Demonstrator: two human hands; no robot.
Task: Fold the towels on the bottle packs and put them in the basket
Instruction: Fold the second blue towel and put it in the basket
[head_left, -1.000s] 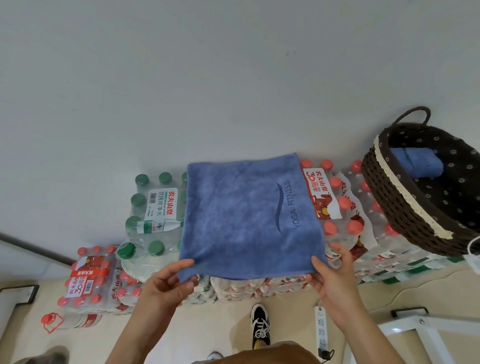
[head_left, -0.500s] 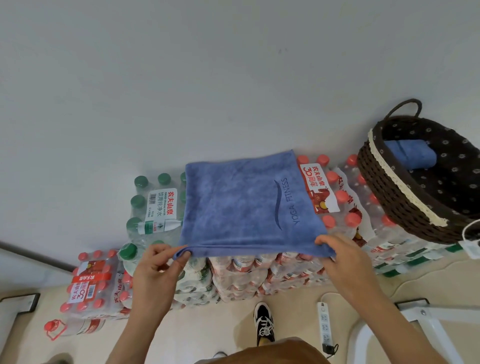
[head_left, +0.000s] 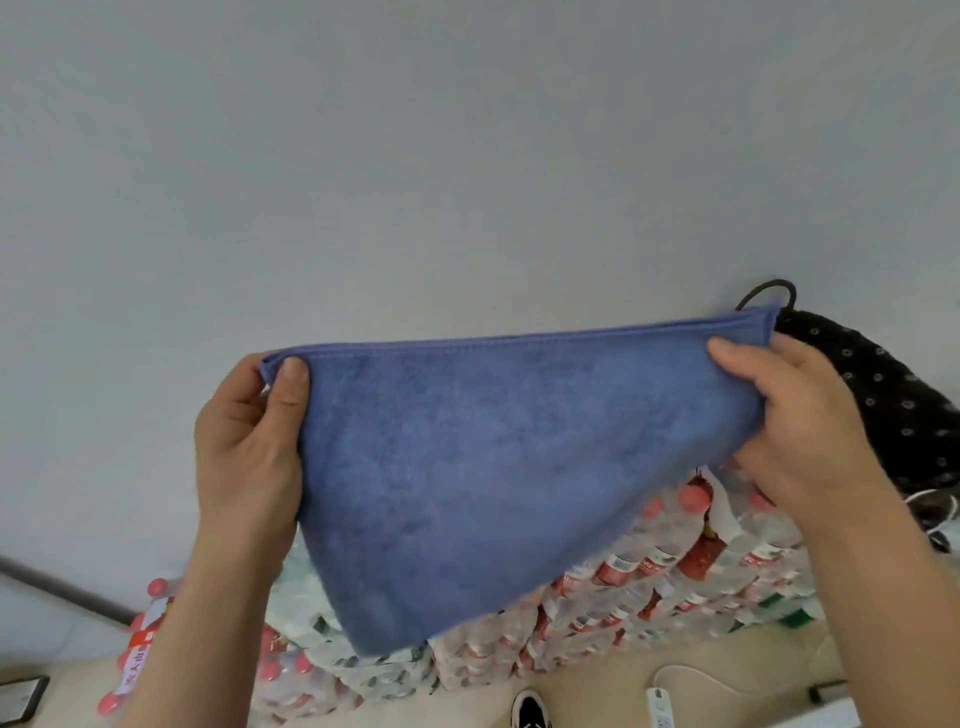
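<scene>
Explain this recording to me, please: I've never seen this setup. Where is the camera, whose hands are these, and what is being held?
There is no machine here. A person works bare-handed, and every picture comes from one wide-angle camera worn on their head, looking forward and down. So the left hand and right hand are the wearer's own. Each pinches a top corner of a blue towel, which is held up and stretched between them. Its lower part hangs in front of the shrink-wrapped bottle packs stacked by the wall. At the right, partly hidden behind the towel and the right hand, is the dark basket. On the floor below are a shoe and a white power strip.
</scene>
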